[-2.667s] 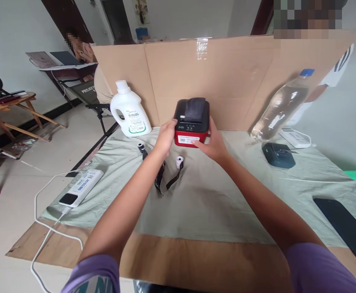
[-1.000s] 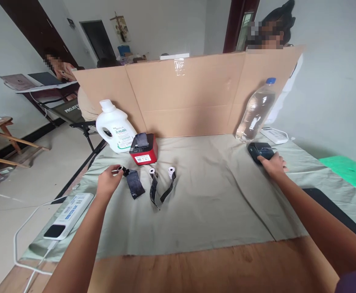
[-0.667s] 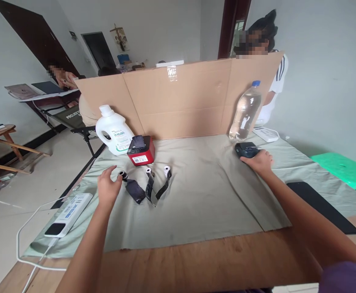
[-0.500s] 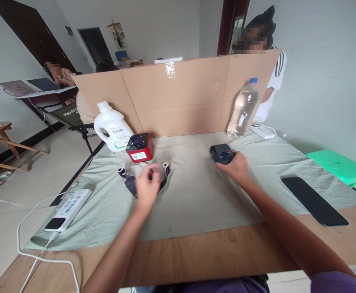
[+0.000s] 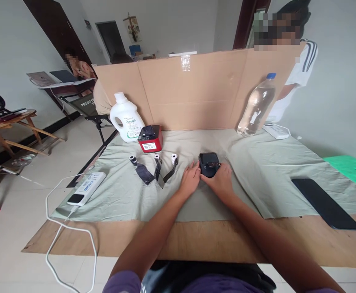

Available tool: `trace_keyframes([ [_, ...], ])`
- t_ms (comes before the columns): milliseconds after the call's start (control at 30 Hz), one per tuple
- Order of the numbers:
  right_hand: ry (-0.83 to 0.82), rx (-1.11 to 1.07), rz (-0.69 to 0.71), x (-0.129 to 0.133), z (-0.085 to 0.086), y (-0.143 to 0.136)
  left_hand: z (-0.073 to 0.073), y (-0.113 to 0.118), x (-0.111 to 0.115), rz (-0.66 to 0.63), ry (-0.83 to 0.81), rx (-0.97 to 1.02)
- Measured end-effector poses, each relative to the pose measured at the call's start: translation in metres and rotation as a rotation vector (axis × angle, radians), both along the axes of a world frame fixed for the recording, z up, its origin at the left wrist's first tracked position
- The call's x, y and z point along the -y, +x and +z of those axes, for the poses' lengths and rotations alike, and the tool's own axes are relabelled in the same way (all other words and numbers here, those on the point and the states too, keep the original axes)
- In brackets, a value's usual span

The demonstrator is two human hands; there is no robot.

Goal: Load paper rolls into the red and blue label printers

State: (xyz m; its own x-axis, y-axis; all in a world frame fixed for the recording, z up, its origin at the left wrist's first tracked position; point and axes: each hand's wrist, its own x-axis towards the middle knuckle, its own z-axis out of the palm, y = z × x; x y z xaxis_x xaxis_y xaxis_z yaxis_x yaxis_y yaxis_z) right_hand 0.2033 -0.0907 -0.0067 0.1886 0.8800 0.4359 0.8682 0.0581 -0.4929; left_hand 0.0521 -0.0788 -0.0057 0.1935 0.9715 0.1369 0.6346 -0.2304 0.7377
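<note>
Holding the black box (image 5: 207,158) seems the step: left hand (image 5: 190,178) and right hand (image 5: 222,180) curl fingers round it. Lifting would need both steady.

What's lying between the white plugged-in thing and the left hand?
The head view shows three small rolls, their dark strips unwound on the cloth, before you reach the left hand.
</note>
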Motion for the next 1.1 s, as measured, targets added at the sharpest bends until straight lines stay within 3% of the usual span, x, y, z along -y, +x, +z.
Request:
trace_keyframes([
  [367, -0.082, 0.159, 0.039, -0.004, -0.002, -0.003, -0.002, -0.015, -0.006, -0.040, 0.030, -0.220],
  [733, -0.088, 0.065, 0.094, -0.011, -0.005, 0.001, 0.002, -0.017, -0.014, -0.089, 0.113, -0.359],
  [967, -0.101, 0.048, 0.096, -0.010, -0.005, 0.002, 0.003, -0.015, -0.013, -0.054, 0.109, -0.326],
  [1100, -0.100, 0.056, 0.102, -0.011, -0.007, 0.002, 0.004, -0.016, -0.015, -0.039, 0.046, -0.205],
])
